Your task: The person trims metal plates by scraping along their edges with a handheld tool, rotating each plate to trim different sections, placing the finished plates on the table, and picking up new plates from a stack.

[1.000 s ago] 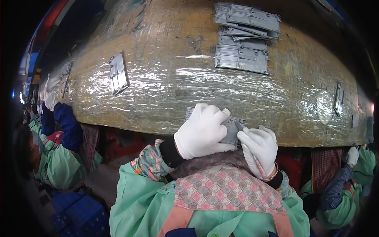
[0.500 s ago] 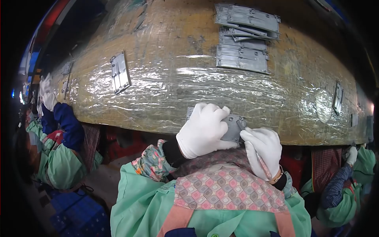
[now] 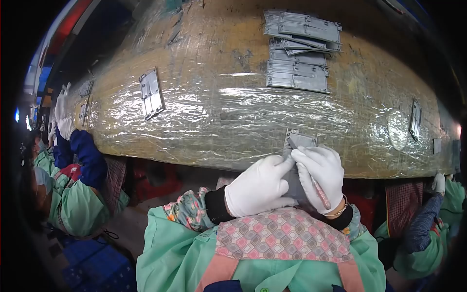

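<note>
Both of my hands wear white gloves and work on a thin grey panel point(image 3: 302, 138) at the table's near edge. The panel points away from me, its far end with small moulded details lying over the table and its near part between my hands. My left hand point(image 3: 258, 187) grips the panel's left side, thumb and fingers closed on it. Like a pen, a slim knife point(image 3: 321, 194) with a pink patterned handle sits in my right hand point(image 3: 318, 170), fingers closed round it. Its grey blade reaches the panel's upper left edge, near my left fingertips.
A fanned stack of grey panels point(image 3: 299, 75) lies on the film-covered table point(image 3: 209, 117). Single panels lie at left point(image 3: 152, 93) and right point(image 3: 415, 119). Co-workers sit at the left point(image 3: 78, 194) and right point(image 3: 423, 228). Blue crates point(image 3: 97, 258) stand on the floor at lower left.
The panel has turned from lying crosswise to pointing away from me. My left hand has moved down and right to its side; the knife now meets its left edge.
</note>
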Demonstrator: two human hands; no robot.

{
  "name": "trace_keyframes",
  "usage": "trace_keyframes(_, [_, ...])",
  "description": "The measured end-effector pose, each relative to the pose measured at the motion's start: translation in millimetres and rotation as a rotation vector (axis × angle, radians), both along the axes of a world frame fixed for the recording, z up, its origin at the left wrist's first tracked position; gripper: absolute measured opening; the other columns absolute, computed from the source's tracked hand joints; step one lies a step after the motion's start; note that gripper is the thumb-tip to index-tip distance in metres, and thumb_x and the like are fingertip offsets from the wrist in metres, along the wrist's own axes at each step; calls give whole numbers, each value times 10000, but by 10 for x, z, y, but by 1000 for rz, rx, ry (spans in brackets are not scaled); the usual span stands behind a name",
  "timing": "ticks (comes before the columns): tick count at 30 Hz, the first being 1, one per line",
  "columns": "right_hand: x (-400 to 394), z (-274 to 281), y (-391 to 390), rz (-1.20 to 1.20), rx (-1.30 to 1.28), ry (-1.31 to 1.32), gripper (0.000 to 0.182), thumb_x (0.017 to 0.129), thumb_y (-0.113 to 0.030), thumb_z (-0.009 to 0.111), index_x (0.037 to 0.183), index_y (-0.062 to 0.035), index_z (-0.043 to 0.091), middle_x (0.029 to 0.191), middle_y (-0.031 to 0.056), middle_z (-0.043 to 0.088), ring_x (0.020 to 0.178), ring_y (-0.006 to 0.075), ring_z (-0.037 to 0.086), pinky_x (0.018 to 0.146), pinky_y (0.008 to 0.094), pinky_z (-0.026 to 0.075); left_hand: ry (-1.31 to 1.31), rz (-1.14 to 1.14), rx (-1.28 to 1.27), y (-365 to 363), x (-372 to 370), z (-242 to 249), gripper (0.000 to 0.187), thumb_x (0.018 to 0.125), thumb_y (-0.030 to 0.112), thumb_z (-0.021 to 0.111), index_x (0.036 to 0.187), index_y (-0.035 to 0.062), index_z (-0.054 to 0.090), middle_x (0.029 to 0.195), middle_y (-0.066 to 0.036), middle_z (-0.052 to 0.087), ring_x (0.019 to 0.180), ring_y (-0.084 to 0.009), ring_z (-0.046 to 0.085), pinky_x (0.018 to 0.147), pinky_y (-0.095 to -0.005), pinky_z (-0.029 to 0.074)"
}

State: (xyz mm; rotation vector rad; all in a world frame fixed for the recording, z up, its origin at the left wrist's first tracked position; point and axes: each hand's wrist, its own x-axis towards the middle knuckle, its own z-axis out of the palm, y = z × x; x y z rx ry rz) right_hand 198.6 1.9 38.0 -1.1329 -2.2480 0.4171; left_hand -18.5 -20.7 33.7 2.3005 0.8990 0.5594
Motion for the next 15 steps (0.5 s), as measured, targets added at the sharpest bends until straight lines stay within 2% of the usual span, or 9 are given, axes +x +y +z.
trace_keyframes(1, [24, 11, 22, 13, -15, 24, 327, 871, -79, 767, 1194, -125, 773, 1148, 73, 787, 1055, 300, 720, 969, 442, 531, -1, 1, 1, 27, -5, 12, 484, 738, 403, 894, 725, -36, 692, 1333, -306, 611, 1072, -413, 621, 958, -516, 533])
trace_keyframes(4, [107, 105, 97, 52, -83, 28, 316, 877, -67, 770, 1188, -124, 775, 1144, 87, 792, 1031, 310, 728, 936, 426, 558, 59, -51, 137, 90, -16, 97, 463, 695, 449, 874, 773, 14, 735, 1325, -209, 620, 1167, -414, 604, 930, -503, 563])
trace_keyframes(5, [134, 110, 104, 60, -105, 35, 313, 878, -66, 773, 1185, -124, 775, 1143, 89, 793, 1028, 310, 730, 931, 425, 563, 64, -4, 221, 69, -2, 76, 449, 662, 438, 863, 742, 20, 717, 1337, -195, 627, 1270, -463, 583, 995, -541, 551])
trace_keyframes(6, [146, 108, 107, 67, -126, 42, 309, 879, -65, 776, 1182, -124, 774, 1143, 92, 793, 1025, 310, 732, 926, 424, 568, 62, -5, 219, 54, 4, 43, 449, 662, 438, 863, 742, 20, 717, 1337, -195, 627, 1270, -463, 583, 995, -541, 551])
trace_keyframes(8, [145, 62, 105, 64, -112, 74, 303, 880, -64, 776, 1177, -126, 774, 1142, 96, 792, 1016, 311, 737, 910, 429, 578, 79, 10, 223, 35, 16, -45, 342, 679, 357, 792, 727, 27, 713, 1312, -201, 645, 1342, -495, 553, 1077, -579, 521])
trace_keyframes(9, [143, 56, 110, 66, -109, 65, 291, 886, -75, 778, 1173, -124, 773, 1137, 95, 792, 1013, 306, 739, 901, 428, 579, 77, 9, 222, 37, 25, -92, 342, 679, 357, 792, 727, 27, 713, 1312, -201, 645, 1342, -495, 553, 1077, -579, 521])
trace_keyframes(11, [116, 51, 121, 72, -110, 57, 280, 891, -87, 780, 1169, -123, 772, 1132, 94, 792, 1010, 300, 741, 892, 427, 580, 60, 12, 302, 34, 35, -181, 265, 677, 290, 697, 721, 29, 715, 1233, -208, 671, 1326, -506, 569, 1127, -586, 499])
trace_keyframes(15, [24, -1, 116, 50, 6, -55, 265, 888, -172, 793, 1149, -129, 768, 1103, 72, 793, 988, 280, 745, 907, 437, 566, 4, 115, 345, 16, 87, -278, 247, 681, 270, 655, 711, 33, 718, 1153, -208, 684, 1285, -494, 607, 1129, -586, 500])
